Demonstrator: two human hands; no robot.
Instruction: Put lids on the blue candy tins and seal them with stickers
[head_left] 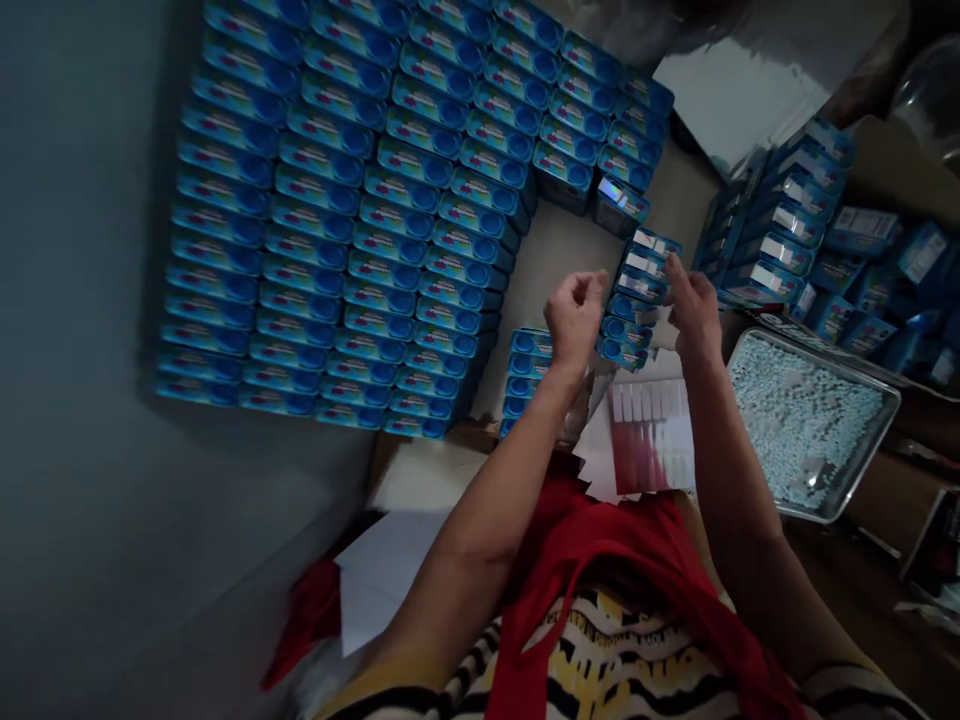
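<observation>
My left hand (576,318) is raised left of a short row of blue tins (628,305), its fingers curled and pressed together; what they hold, if anything, is too small to tell. My right hand (694,305) is at the right side of that row, fingers bent near the tin with a white strip on its end. Several tins in the row bear white strips. Below the hands lies a red and white sheet of labels (652,435). A smaller group of blue tins (527,365) stands left of my left wrist.
Many stacked blue tins (337,220) fill the left and top. A metal tray (896,410) of small pale pellets sits at the right, below more tins (787,225) with white strips. Loose tins (862,275) lie at the far right.
</observation>
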